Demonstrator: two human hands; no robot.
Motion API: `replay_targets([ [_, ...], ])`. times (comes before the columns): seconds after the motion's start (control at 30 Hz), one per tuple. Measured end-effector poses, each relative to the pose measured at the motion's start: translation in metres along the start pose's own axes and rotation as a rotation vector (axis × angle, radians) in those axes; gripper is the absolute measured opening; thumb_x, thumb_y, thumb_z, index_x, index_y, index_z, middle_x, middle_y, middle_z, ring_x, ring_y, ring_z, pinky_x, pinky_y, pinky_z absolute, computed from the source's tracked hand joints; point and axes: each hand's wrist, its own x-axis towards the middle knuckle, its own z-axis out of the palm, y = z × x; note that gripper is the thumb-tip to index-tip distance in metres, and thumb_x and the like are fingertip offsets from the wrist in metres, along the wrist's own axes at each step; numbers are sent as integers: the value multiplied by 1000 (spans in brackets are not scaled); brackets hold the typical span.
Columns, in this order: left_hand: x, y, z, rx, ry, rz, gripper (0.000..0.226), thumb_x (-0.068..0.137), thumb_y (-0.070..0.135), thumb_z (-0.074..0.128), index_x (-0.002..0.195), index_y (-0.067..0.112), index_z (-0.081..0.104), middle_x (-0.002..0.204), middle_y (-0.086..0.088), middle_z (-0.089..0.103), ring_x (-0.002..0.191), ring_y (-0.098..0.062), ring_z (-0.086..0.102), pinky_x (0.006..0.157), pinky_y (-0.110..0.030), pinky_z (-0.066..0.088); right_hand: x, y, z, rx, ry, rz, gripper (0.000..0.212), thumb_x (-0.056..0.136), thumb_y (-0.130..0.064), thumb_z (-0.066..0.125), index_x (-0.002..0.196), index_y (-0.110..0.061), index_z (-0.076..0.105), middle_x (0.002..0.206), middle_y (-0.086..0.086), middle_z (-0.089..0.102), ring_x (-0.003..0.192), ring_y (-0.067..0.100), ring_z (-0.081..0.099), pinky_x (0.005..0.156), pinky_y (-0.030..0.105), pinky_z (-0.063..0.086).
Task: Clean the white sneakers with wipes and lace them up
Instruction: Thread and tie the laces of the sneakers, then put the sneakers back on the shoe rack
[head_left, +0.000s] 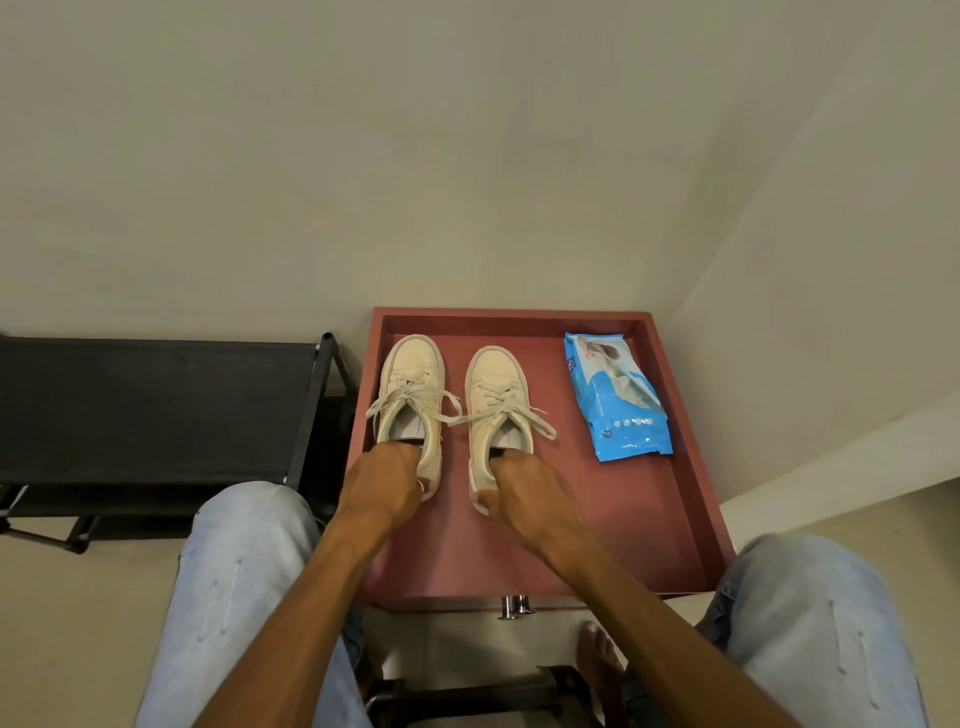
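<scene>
Left hand (382, 480) gripping left sneaker (410, 374) at heel, right hand (530, 493) gripping right sneaker (496, 384) likewise, 2 shoes in left half of red tray (675, 493), wipes pack (615, 397) near right wall, bare floor between

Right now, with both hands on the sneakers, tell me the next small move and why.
Probably let the right hand release the right white lace-up sneaker and reach for the blue plastic wipes pack beside it: neither hand holds a wipe yet.
</scene>
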Motion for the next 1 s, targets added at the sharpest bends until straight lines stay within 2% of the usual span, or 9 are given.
replay_targets([
  [0.2,-49,14,-25,4,94,4,16,95,26,66,106,16,70,105,-5,71,99,-29,68,70,-29,37,-28,-15,-9,-58,77,-71,22,91,-24,60,106,-9,65,107,11,65,89,33,65,70,37,52],
  [0.33,-93,21,-46,39,186,-3,5,92,17,60,94,17,64,101,-5,69,94,-31,66,67,-31,36,-51,-43,-24,-27,162,-76,19,90,-31,60,92,-12,63,101,7,61,86,32,63,67,38,49],
  [0.47,-133,23,-69,90,263,4,13,90,10,56,96,15,66,98,-5,68,92,-29,66,69,-32,45,-78,-79,-42,47,267,-67,18,87,-28,61,80,-12,59,94,7,60,81,33,61,61,35,40],
  [0.53,-153,25,-85,95,313,25,9,92,12,55,87,17,61,89,-3,62,85,-27,64,66,-30,42,-90,-98,-52,52,316,-86,16,87,-26,61,80,-12,61,92,7,61,80,33,61,59,33,38],
  [0.67,-184,28,-114,95,392,57,17,91,10,52,76,18,49,75,2,49,68,-21,47,63,-29,36,-109,-130,-76,43,405,-119,12,90,-22,61,87,-13,68,89,5,62,78,30,62,57,29,33],
  [0.87,-198,22,-139,99,455,26,33,88,7,53,62,20,36,66,3,45,59,-18,45,58,-27,35,-110,-152,-105,-16,413,-182,7,86,-16,62,82,-15,67,83,2,60,71,26,61,54,28,33],
  [0.93,-197,19,-143,82,453,29,37,91,7,53,61,22,35,63,4,43,55,-14,42,50,-22,28,-104,-155,-109,-30,394,-198,7,85,-15,62,78,-14,65,81,2,59,68,25,59,53,29,35],
  [1.0,-192,10,-146,65,433,15,36,92,6,52,63,21,38,65,4,47,56,-15,45,49,-22,27,-96,-162,-110,-37,372,-217,9,84,-15,61,76,-13,63,79,2,57,67,25,58,53,30,36],
])
